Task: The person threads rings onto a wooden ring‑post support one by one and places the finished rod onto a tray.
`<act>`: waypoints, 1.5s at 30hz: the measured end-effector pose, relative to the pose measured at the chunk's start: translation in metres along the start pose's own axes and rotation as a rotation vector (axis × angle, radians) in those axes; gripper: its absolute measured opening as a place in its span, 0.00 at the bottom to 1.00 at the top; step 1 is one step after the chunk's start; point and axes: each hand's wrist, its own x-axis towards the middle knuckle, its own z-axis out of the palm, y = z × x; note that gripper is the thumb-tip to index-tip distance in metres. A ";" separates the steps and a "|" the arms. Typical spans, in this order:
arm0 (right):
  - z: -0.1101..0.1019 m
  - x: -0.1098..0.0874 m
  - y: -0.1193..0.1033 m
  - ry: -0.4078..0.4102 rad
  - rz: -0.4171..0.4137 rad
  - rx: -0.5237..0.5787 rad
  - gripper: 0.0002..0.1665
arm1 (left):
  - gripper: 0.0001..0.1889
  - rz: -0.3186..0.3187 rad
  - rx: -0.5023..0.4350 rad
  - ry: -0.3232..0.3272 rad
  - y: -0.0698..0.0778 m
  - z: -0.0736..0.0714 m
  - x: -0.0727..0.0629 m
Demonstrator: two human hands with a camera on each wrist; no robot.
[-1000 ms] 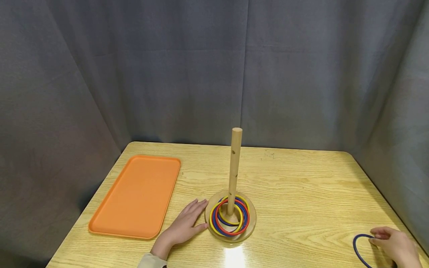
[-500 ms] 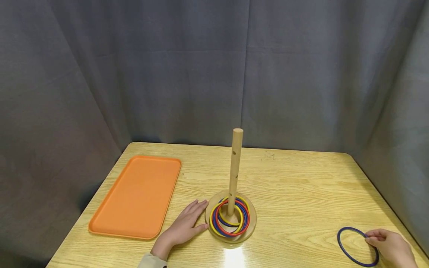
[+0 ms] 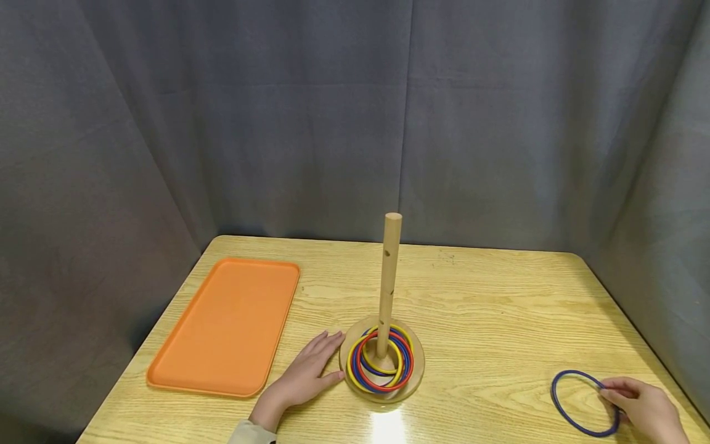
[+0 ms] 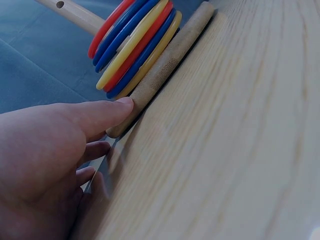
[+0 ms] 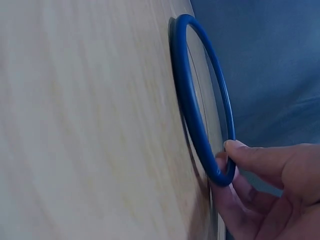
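A wooden post (image 3: 390,277) rises from a round wooden base (image 3: 417,370) near the middle of the table. Several yellow, blue and red rings (image 4: 137,45) are stacked around it on the base. My left hand (image 3: 302,377) lies with fingers extended at the base's left edge, its thumb touching the rim in the left wrist view. Far to the right, my right hand (image 3: 646,404) pinches a blue ring (image 5: 192,107) between thumb and fingers at its near right side. The ring hangs low and slightly tilted, close over the table.
An orange tray (image 3: 227,327) lies on the left part of the wooden table (image 3: 488,308). Grey curtains (image 3: 310,123) surround the table at the back and both sides.
My right hand has brought the blue ring left and inward from the right front edge, so the whole ring shows. My left hand and the ring stack have stayed in place.
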 end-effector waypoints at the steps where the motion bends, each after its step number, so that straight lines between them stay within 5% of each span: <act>1: 0.001 0.000 -0.001 -0.006 0.009 0.035 0.34 | 0.38 0.000 0.001 0.000 0.000 0.000 0.000; 16: -0.004 -0.009 -0.028 0.017 -0.031 0.263 0.35 | 0.37 -0.004 -0.002 -0.004 0.001 -0.001 0.000; 23: -0.003 -0.013 -0.043 -0.044 -0.062 0.507 0.04 | 0.38 -0.002 -0.002 -0.008 0.002 -0.001 0.000; 28: 0.004 -0.011 -0.054 -0.102 -0.104 0.671 0.09 | 0.37 0.000 -0.004 -0.008 0.001 -0.001 0.000; 39: 0.016 -0.009 -0.091 -0.157 -0.198 0.661 0.09 | 0.37 0.004 -0.002 -0.001 0.003 -0.001 -0.001; 45: 0.012 -0.009 -0.107 -0.221 -0.283 0.804 0.13 | 0.37 0.005 0.007 0.001 0.003 -0.002 0.000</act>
